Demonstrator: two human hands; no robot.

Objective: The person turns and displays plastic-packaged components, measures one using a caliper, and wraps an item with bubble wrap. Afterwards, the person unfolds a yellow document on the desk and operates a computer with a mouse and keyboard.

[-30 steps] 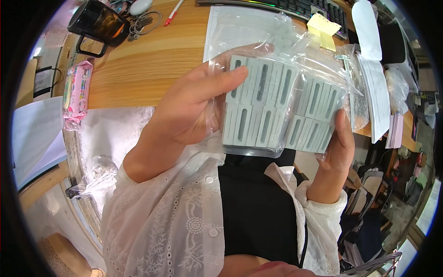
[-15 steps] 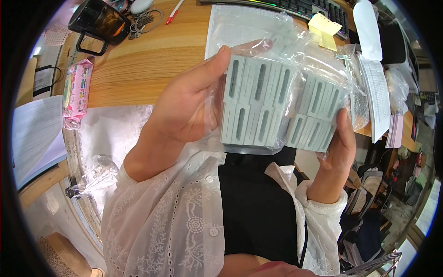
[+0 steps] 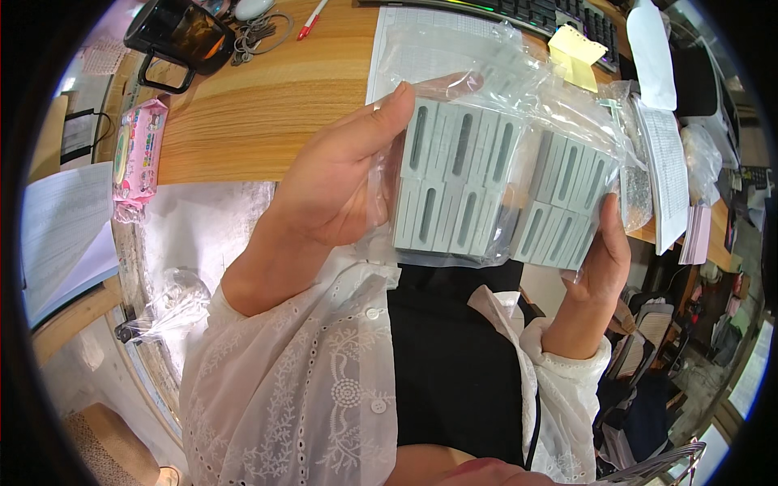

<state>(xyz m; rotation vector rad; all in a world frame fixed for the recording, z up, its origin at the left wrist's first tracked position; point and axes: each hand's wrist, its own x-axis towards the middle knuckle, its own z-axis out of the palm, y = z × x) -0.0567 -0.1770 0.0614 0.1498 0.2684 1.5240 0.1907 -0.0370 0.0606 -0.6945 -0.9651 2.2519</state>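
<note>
Clear plastic packaging holds two groups of pale grey-green slotted plastic pieces, raised in front of me above the desk's near edge. The left group [image 3: 456,174] is the larger, and my left hand [image 3: 344,174] is closed on its left side, thumb along the upper edge and some fingers behind the film. My right hand [image 3: 606,247] grips the smaller right group [image 3: 561,202] at its lower right edge, thumb in front. A narrow gap separates the groups. I cannot tell whether they share one bag. Loose film [image 3: 454,53] spreads above them.
On the wooden desk [image 3: 251,130] are a dark mug [image 3: 180,44], a coiled cable [image 3: 258,36], a red-tipped pen [image 3: 312,20], a keyboard [image 3: 527,20] and yellow sticky notes [image 3: 575,57]. A pink packet [image 3: 139,158] lies at left. Paper sheets [image 3: 660,174] are stacked at right.
Both hands keep their hold. The gap between the two groups looks slightly wider, and the whole view has shifted a little.
</note>
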